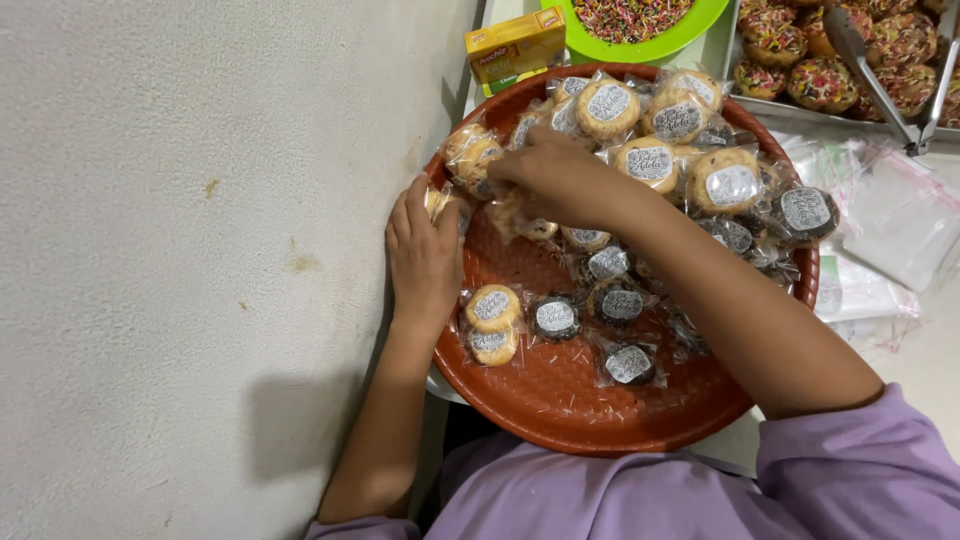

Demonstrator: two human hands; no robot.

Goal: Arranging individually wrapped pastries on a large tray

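A round red-brown woven tray (560, 410) holds many cookies in clear wrappers, each with a round sticker. My left hand (425, 255) rests palm down on the tray's left rim, its fingertips on a wrapped pale cookie (440, 203). My right hand (555, 180) reaches across the tray to its upper left and closes over a wrapped cookie among the pale wrapped cookies (473, 155). Darker wrapped cookies (556, 318) lie in the tray's middle. More pale ones (650, 160) are piled at the far side.
A rough pale wall (200, 250) stands directly left of the tray. Behind it are a yellow box (515, 45), a green bowl of coloured sprinkles (640, 40), and a metal tray of sprinkled cookies (830, 70) with tongs (880, 85). Empty clear bags (890, 220) lie at right.
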